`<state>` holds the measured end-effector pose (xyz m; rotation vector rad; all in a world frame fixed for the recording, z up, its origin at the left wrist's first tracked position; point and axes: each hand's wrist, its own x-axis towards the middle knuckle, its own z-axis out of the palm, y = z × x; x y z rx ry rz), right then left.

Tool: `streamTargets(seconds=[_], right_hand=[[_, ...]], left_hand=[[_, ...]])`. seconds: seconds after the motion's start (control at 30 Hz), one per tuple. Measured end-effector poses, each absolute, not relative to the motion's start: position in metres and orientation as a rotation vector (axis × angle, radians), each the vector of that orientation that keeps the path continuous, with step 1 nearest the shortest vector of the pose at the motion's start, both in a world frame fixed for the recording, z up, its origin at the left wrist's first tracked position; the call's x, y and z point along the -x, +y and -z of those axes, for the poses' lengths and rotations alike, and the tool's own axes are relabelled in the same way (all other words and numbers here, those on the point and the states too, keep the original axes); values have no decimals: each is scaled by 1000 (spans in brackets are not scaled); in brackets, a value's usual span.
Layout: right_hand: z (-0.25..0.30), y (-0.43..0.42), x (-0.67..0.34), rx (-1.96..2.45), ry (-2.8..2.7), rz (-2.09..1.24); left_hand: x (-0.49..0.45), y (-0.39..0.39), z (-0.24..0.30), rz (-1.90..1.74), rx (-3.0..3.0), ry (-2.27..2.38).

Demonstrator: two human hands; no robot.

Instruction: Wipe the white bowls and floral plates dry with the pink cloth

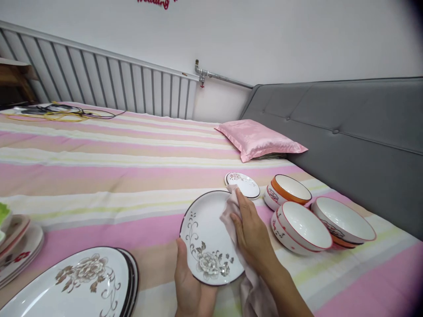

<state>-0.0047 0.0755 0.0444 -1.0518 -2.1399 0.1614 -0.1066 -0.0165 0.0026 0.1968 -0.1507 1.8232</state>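
My left hand (189,281) grips the near edge of a round white plate (206,229) with a grey flower pattern and a dark rim, holding it tilted above the bed. My right hand (251,229) presses a pale pink cloth (256,293) flat against the plate's right side, fingers together over the cloth. The cloth hangs down below my right wrist.
A small patterned saucer (243,184) lies just beyond the plate. Three red-and-white bowls (302,226) rest to the right, near the grey headboard (357,145). Stacked oval flowered platters (82,284) and more plates (16,246) lie at the left. A pink pillow (257,140) lies on the striped bedsheet (115,176).
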Motion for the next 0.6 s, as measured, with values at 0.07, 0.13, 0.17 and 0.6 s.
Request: streamTargets(seconds=[0.07,0.13,0.17,0.6], right_hand=[[-52,79,-4,1039,-2148,-178],[-58,80,-12,1045,-2185,-173],[-60,80,-14,1054,-2211,-161],[-70,75,-16,1135,-2348,-59]], left_hand=[[108,-17,-4,-1757,-203,-117],[109,-18,-5,-1652,-181,-33],[109,-18,-6,-1598,-162,21],[92,-17,-27,-1464,16,399]])
